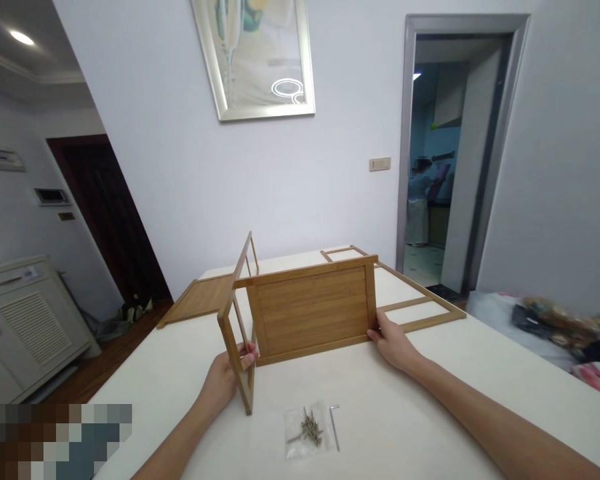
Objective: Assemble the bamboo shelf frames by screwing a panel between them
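A wooden shelf panel (310,307) stands on its long edge on the white table, its left end against an upright wooden side frame (225,320). My left hand (230,370) reaches through the side frame, fingers closed round its bar near the panel's lower left corner. At the other end, my right hand (393,340) grips the panel's lower right corner between thumb and fingers. In front of the panel lie a clear plastic bag of screws (309,430) and an L-shaped hex key (335,427).
Flat on the white table (430,400) are a second wooden panel (197,298) at left and another wooden frame (430,323) at right. A heap of bags and cloth (550,327) sits past the right edge. A person (420,200) stands beyond the doorway.
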A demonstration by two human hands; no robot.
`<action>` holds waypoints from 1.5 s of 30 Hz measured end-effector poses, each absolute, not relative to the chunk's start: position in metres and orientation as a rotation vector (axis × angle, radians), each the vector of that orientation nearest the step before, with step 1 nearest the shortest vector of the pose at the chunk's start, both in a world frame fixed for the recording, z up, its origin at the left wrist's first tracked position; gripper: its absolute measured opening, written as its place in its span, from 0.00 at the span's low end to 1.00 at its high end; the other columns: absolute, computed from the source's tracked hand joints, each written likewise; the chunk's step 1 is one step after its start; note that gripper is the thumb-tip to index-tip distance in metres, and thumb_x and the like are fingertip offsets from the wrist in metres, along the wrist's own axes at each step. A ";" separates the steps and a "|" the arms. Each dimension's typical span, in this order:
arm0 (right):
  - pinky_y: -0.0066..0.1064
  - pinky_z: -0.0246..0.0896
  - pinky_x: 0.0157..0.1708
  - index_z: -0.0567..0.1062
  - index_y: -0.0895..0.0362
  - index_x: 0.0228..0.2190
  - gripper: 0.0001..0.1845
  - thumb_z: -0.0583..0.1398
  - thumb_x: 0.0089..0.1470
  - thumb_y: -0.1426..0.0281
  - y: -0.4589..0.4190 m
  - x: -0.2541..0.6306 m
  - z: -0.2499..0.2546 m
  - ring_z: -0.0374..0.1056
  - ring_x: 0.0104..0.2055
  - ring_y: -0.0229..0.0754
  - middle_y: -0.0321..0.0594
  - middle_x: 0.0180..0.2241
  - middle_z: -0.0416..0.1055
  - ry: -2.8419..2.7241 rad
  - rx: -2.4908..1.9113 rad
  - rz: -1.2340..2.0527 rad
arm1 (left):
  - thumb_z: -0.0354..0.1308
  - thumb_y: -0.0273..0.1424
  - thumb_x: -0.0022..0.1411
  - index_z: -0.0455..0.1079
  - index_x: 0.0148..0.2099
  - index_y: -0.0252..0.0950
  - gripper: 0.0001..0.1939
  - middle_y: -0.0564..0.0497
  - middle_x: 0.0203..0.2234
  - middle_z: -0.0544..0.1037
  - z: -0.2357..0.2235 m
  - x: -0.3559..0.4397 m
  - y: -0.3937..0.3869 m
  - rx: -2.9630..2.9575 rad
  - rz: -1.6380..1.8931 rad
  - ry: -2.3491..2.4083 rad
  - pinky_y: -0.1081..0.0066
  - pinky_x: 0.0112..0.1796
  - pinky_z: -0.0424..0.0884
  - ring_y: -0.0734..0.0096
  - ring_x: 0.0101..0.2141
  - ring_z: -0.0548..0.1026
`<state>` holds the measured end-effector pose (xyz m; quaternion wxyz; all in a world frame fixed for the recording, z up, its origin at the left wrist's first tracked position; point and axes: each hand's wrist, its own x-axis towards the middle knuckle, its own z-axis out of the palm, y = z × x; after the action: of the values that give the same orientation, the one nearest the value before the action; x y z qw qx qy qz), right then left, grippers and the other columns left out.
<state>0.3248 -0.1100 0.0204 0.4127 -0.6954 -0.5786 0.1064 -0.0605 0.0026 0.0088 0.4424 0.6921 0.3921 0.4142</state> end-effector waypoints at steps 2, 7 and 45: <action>0.40 0.63 0.47 0.63 0.54 0.49 0.21 0.54 0.52 0.75 -0.109 0.324 0.020 0.69 0.50 0.50 0.45 0.46 0.73 -1.466 -1.733 0.266 | 0.64 0.47 0.51 0.75 0.38 0.35 0.21 0.46 0.35 0.81 0.011 -0.060 0.002 1.721 1.028 0.961 0.64 0.42 0.72 0.56 0.40 0.77; 0.41 0.63 0.48 0.62 0.54 0.52 0.25 0.54 0.52 0.75 -0.109 0.324 0.020 0.68 0.51 0.51 0.46 0.49 0.72 -1.467 -1.705 0.261 | 0.63 0.47 0.52 0.74 0.38 0.35 0.20 0.47 0.32 0.80 0.015 -0.059 -0.001 1.746 1.031 0.957 0.65 0.41 0.72 0.58 0.38 0.76; 0.46 0.63 0.53 0.61 0.54 0.58 0.32 0.54 0.49 0.76 -0.109 0.331 0.021 0.66 0.56 0.51 0.47 0.57 0.67 -1.532 -1.572 0.258 | 0.60 0.53 0.52 0.74 0.41 0.36 0.26 0.45 0.36 0.81 -0.003 -0.054 0.004 1.758 1.100 1.004 0.62 0.42 0.71 0.52 0.40 0.77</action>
<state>0.3313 -0.1085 0.0211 0.4490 -0.6357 -0.6192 0.1044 -0.0544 0.0038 -0.0035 0.4065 0.6971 0.3982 0.4361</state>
